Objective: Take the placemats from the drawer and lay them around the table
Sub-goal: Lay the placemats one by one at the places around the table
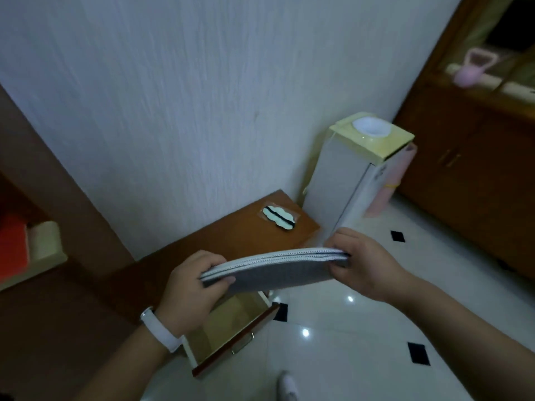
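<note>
Both the left hand (188, 287) and right hand (362, 261) pinch the stacked grey placemats (275, 267) above the open drawer (231, 337), so carrying them tableward looks next.

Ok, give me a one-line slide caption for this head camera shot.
Both hands, left hand and right hand, hold a stack of grey placemats above the open drawer.

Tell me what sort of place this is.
Probably a room in a home: a low wooden cabinet with its drawer open, a glossy tiled floor, and a wooden sideboard against the far wall.
</note>
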`<state>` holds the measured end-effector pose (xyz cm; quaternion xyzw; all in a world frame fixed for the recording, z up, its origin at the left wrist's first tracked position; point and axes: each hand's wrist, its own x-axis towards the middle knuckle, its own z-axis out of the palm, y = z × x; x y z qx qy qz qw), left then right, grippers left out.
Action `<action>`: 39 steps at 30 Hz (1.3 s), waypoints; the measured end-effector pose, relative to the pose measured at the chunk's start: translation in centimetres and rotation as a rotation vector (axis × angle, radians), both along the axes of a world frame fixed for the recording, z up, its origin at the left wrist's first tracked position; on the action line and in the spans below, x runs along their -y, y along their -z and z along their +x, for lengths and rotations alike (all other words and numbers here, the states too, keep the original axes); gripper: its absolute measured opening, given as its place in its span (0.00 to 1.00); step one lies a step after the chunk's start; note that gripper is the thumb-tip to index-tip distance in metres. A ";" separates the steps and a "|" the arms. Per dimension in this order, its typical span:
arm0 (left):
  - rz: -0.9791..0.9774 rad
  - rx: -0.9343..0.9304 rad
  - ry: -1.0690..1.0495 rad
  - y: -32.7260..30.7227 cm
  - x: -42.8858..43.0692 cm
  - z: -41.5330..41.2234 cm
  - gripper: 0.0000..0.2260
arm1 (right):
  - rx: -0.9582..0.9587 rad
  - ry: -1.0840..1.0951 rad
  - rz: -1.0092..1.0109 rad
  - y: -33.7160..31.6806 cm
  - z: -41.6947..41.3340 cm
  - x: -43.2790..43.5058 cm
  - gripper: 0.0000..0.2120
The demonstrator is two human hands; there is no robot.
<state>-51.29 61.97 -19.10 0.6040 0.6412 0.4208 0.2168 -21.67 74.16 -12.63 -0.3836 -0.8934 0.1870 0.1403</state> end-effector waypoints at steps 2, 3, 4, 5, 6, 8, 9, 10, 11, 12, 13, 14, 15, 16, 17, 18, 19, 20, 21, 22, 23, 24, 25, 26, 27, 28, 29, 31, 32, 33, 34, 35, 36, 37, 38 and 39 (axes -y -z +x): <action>0.008 -0.035 0.102 -0.3 -0.5 0.5 0.08 | 0.007 0.129 -0.024 0.2 1.5 2.5 0.10; 0.008 -0.036 0.145 -0.3 -0.8 0.9 0.08 | 0.010 0.188 -0.021 0.2 2.3 3.9 0.08; 0.005 -0.023 0.186 -0.3 -1.1 1.6 0.08 | 0.008 0.242 -0.021 0.1 3.3 5.3 0.07; 0.001 -0.006 0.229 -0.3 -1.4 2.4 0.09 | 0.004 0.289 -0.027 0.0 4.3 6.7 0.07; 0.001 0.007 0.276 -0.4 -1.5 3.4 0.11 | 0.001 0.336 -0.036 0.0 5.5 8.2 0.08; 0.008 0.029 0.375 -0.6 -1.8 5.8 0.14 | -0.002 0.432 -0.047 -0.3 8.0 11.1 0.08; 0.007 0.045 0.426 -0.8 -1.9 7.1 0.14 | -0.005 0.485 -0.050 -0.4 9.3 12.6 0.08; 0.004 0.063 0.475 -1.0 -1.9 8.5 0.14 | -0.010 0.541 -0.047 -0.6 10.7 14.0 0.09; 0.001 0.072 0.519 -1.3 -1.9 10.0 0.13 | -0.013 0.597 -0.041 -0.8 12.0 15.5 0.08; 0.005 0.071 0.558 -1.5 -1.8 11.6 0.12 | -0.016 0.650 -0.035 -1.1 13.3 17.0 0.07; 0.019 0.059 0.595 -1.9 -1.6 13.2 0.12 | -0.021 0.701 -0.027 -1.4 14.6 18.6 0.07; 0.038 0.044 0.632 -2.3 -1.4 14.9 0.11 | -0.031 0.746 -0.018 -1.6 15.9 20.2 0.06; 0.062 0.027 0.671 -2.7 -1.0 16.7 0.11 | -0.042 0.790 -0.010 -1.9 17.2 21.9 0.06; 0.088 0.010 0.711 -3.1 -0.6 18.6 0.11 | -0.052 0.835 -0.005 -2.1 18.5 23.7 0.06; 0.110 -0.009 0.753 -3.5 -0.2 20.5 0.11 | -0.060 0.882 -0.001 -2.2 19.9 25.5 0.06; 0.129 -0.024 0.800 -3.9 0.5 22.5 0.11 | -0.071 0.932 0.002 -2.3 21.3 27.5 0.07; 0.143 -0.037 0.852 -4.3 1.2 24.6 0.11 | -0.085 0.982 0.003 -2.3 22.8 29.5 0.07; 0.157 -0.047 0.906 -4.7 2.0 26.7 0.10 | -0.099 1.029 0.004 -2.2 24.3 31.5 0.07; 0.168 -0.054 0.955 -5.1 2.9 28.9 0.09 | -0.112 1.072 0.005 -2.1 25.7 33.6 0.07; 0.174 -0.054 0.997 -5.4 3.9 31.2 0.07 | -0.124 1.116 0.006 -1.9 27.3 35.7 0.07; 0.168 -0.049 1.031 -5.6 5.0 33.6 0.07 | -0.135 1.161 0.004 -1.8 28.8 37.9 0.07; 0.155 -0.040 1.064 -5.6 6.3 36.0 0.08 | -0.144 1.206 0.000 -1.6 30.4 40.3 0.06; 0.146 -0.038 1.097 -5.6 7.7 38.6 0.08 | -0.153 1.246 -0.004 -1.6 32.0 42.7 0.06; 0.143 -0.039 1.134 -5.5 9.2 41.1 0.09 | -0.161 1.282 -0.005 -1.5 33.6 45.0 0.06; 0.138 -0.042 1.171 -5.5 10.7 43.5 0.08 | -0.168 1.314 -0.006 -1.5 35.2 47.3 0.06; 0.137 -0.046 1.206 -5.5 12.3 45.9 0.07 | -0.172 1.345 -0.005 -1.5 36.6 49.7 0.06; 0.138 -0.056 1.242 -5.5 13.9 48.3 0.06 | -0.170 1.377 -0.001 -1.5 38.1 51.9 0.06; 0.157 -0.091 1.314 -5.5 17.1 53.0 0.06 | -0.159 1.452 0.000 -1.4 40.6 56.4 0.05; 0.160 -0.097 1.340 -5.5 18.5 54.8 0.07 | -0.160 1.485 -0.001 -1.4 41.6 58.2 0.05; 0.160 -0.090 1.368 -5.5 20.0 56.8 0.06 | -0.171 1.518 0.002 -1.4 42.5 60.3 0.06; 0.155 -0.073 1.402 -5.6 21.7 58.9 0.06 | -0.186 1.558 0.002 -1.4 43.5 62.6 0.07; 0.142 -0.056 1.440 -5.6 23.4 60.8 0.06 | -0.196 1.603 0.000 -1.5 44.2 64.8 0.07; 0.129 -0.046 1.487 -5.8 25.2 62.9 0.06 | -0.197 1.654 -0.002 -1.5 45.0 67.1 0.07; 0.124 -0.049 1.539 -5.9 26.9 64.8 0.07 | -0.196 1.703 0.001 -1.6 45.5 69.3 0.06; 0.130 -0.065 1.594 -6.0 28.5 66.6 0.08 | -0.199 1.751 0.004 -1.7 46.0 71.4 0.07; 0.143 -0.084 1.646 -6.0 30.0 68.4 0.10 | -0.202 1.792 0.016 -1.7 46.3 73.4 0.08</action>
